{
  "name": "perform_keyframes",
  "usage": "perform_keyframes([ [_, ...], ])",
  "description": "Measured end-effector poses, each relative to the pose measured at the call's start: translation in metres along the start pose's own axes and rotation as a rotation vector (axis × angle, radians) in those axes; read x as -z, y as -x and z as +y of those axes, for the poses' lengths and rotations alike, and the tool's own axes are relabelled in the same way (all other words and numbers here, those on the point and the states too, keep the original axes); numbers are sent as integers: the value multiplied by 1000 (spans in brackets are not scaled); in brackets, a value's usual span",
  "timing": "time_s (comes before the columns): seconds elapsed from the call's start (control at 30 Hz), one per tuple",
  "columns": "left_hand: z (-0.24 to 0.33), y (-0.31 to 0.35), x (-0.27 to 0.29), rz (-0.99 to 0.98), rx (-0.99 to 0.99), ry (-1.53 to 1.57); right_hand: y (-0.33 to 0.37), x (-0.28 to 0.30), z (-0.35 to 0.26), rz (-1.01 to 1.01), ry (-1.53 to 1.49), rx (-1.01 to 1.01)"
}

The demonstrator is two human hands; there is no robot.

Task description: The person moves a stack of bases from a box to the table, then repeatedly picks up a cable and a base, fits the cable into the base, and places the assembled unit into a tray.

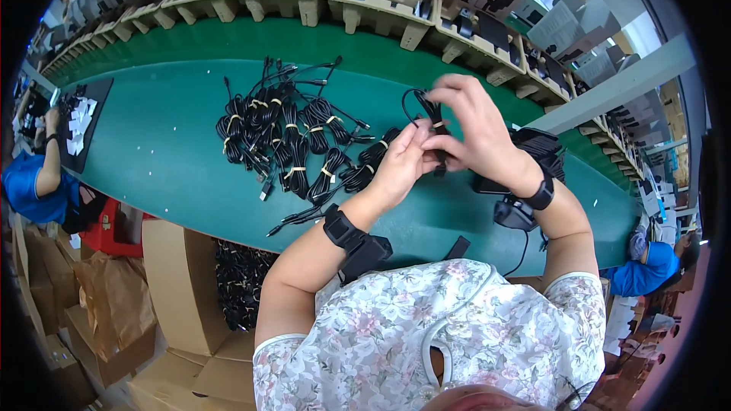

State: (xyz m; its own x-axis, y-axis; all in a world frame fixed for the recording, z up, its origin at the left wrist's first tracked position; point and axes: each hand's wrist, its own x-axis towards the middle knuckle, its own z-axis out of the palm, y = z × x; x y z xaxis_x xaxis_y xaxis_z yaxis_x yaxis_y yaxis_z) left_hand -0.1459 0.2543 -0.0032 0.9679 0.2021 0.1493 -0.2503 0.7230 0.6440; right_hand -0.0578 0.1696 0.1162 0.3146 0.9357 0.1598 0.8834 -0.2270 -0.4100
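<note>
In front of me a black cable bundle (435,113) with a pale tie is up off the table between my hands. My left hand (405,158) pinches its lower part with thumb and fingertips. My right hand (476,125) curls round the bundle from the right, thumb low and fingers at the upper loop, these blurred by motion. To the left lies a pile of black cable bundles (278,125), most with pale ties and loose plug ends. One bundle (358,176) lies beside my left hand, partly hidden by it.
Moulded trays (381,11) with black devices line the far side of the green table (160,144). Black devices (514,211) lie by my right forearm. An open cardboard box (179,281) of black items stands below left. Co-workers in blue (34,186) sit at both ends.
</note>
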Motion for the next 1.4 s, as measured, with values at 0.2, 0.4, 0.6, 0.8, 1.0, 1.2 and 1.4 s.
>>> perform_keyframes([
  [0.2,2,-8,39,-425,194,287,7,1,9,-112,344,595],
  [0.4,20,-4,14,-61,185,56,-6,30,29,-239,505,192],
  [0.6,28,-1,9,45,69,36,-71,91,109,389,649,-186],
  [0.8,26,2,9,45,87,6,-116,105,172,-77,921,-537],
  [1.0,31,5,5,85,111,-32,-143,75,181,-102,997,-480],
  [1.2,27,1,7,137,127,8,-148,40,228,484,620,-719],
  [1.4,23,1,10,176,127,27,-131,64,238,189,121,-722],
])
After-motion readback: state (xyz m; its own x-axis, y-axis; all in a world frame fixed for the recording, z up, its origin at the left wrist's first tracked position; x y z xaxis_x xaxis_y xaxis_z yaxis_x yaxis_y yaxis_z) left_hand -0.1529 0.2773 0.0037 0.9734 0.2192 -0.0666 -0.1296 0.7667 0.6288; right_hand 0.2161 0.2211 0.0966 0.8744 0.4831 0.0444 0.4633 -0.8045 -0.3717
